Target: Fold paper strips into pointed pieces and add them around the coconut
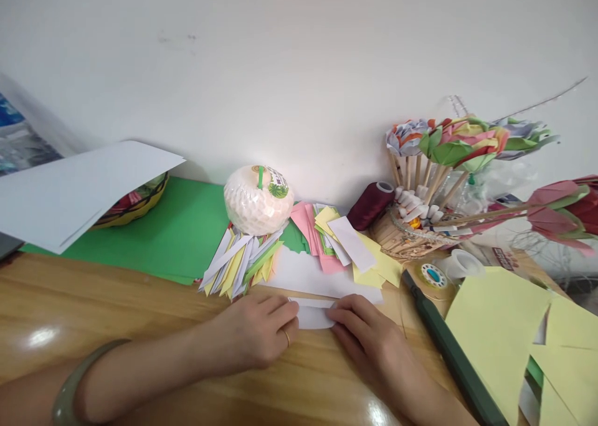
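A small white paper strip (313, 317) lies on the wooden table, with a fold running along its upper edge. My left hand (266, 329), with a ring on one finger, grips its left end between closed fingers. The right end is pinched by my right hand (362, 326). Just beyond the hands is a larger white sheet (299, 273) with a torn edge. Folded white, yellow and green paper pieces (240, 261) are fanned out behind my left hand. Pink, yellow and white paper strips (346, 239) are piled behind my right hand.
A wrapped round white object (259, 200) stands near the wall beside green sheets (187, 227). A basket (406, 239) holds paper flowers (462, 141). A maroon thread spool (371, 205), tape roll (433, 276), dark green long tool (451, 345) and yellow sheets (498, 326) lie right. White sheets (84, 186) jut in left.
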Demonstrator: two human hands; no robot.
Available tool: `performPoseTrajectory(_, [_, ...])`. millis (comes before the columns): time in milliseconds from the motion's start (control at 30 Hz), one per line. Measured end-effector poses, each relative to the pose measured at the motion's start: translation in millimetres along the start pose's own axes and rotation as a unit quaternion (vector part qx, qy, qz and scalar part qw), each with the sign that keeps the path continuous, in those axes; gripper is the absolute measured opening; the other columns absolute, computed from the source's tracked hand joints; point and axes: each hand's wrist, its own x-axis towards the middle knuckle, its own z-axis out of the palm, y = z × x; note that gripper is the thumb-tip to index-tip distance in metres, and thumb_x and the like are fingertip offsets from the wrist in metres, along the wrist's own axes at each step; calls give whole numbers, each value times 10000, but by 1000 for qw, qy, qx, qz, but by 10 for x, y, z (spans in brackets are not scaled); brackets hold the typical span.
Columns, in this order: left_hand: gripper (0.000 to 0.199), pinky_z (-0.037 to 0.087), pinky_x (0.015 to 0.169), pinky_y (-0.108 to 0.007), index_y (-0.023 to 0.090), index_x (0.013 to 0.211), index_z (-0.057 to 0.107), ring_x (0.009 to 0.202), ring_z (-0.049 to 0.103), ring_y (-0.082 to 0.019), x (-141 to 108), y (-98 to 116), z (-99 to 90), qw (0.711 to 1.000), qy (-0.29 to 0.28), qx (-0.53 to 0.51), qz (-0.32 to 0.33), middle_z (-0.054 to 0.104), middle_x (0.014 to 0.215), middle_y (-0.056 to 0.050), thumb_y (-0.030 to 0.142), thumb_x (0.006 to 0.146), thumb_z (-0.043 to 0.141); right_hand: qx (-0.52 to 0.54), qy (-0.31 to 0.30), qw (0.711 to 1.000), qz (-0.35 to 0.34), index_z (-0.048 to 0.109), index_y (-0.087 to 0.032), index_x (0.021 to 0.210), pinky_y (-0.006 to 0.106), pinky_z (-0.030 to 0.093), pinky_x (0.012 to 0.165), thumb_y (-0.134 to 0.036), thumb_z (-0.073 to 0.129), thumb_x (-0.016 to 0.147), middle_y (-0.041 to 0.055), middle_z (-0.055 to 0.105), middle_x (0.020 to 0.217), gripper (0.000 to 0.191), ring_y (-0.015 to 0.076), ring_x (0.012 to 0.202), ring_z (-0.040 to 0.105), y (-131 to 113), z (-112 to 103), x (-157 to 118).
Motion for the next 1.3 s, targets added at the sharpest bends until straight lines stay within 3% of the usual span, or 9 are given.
performPoseTrajectory(133, [141, 492, 712, -297, 144, 830, 598, 778, 579, -168, -6, -2, 11, 1000, -3, 14, 2, 616, 797, -49, 93, 898, 485, -7, -4, 1000, -1, 611, -197, 956, 255, 508, 632, -166, 399, 945, 48, 568, 863, 215, 143, 736, 590, -6, -11, -10])
performPoseTrajectory(333, [163, 492, 695, -281, 142, 813, 592, 758, 582, -158, 13, -39, 11, 999, 25, 5, 33, 635, 836, -68, 63, 887, 471, -36, 2, 999, -20, 576, -177, 990, 278, 511, 630, -188, 399, 955, 53, 600, 838, 181, 163, 735, 596, 29, -2, -6])
performPoseTrajectory(533, [133, 503, 693, -271, 133, 819, 594, 764, 599, -152, 23, -60, 8, 1000, 16, 8, 7, 645, 909, -77, 101, 896, 490, -48, -20, 999, -12, 591, -180, 1005, 283, 517, 659, -177, 397, 946, 57, 592, 863, 203, 168, 765, 599, -1, -10, 6])
performPoseTrajectory(833, [103, 534, 687, -294, 91, 848, 626, 779, 629, -189, 8, -90, 35, 994, 82, 18, 62, 684, 884, -112, 67, 855, 527, -100, 14, 991, -83, 613, -143, 977, 287, 476, 593, -139, 431, 936, 57, 607, 794, 187, 171, 694, 558, -5, -12, 4])
performPoseTrajectory(967, [160, 527, 697, -241, 144, 794, 622, 747, 630, -139, 45, -99, 29, 994, 80, -79, -18, 680, 812, -42, 96, 888, 502, -89, 26, 994, -63, 607, -161, 961, 284, 456, 593, -146, 441, 935, 50, 619, 809, 169, 169, 703, 560, 15, -3, -4])
performPoseTrajectory(1133, [172, 513, 702, -231, 170, 781, 634, 737, 627, -132, 86, -77, 10, 957, 57, -233, -164, 676, 807, -5, 149, 885, 498, -28, -5, 1000, 5, 576, -188, 819, 280, 434, 606, -201, 452, 937, 36, 597, 797, 171, 167, 709, 550, 11, -20, 19])
performPoseTrajectory(1300, [164, 491, 701, -242, 166, 743, 622, 756, 610, -142, 112, -40, 19, 931, 12, -269, -248, 650, 818, -12, 115, 834, 495, -8, -19, 998, 65, 551, -195, 774, 283, 411, 609, -210, 420, 944, 29, 574, 772, 215, 169, 703, 534, -36, -5, 60])
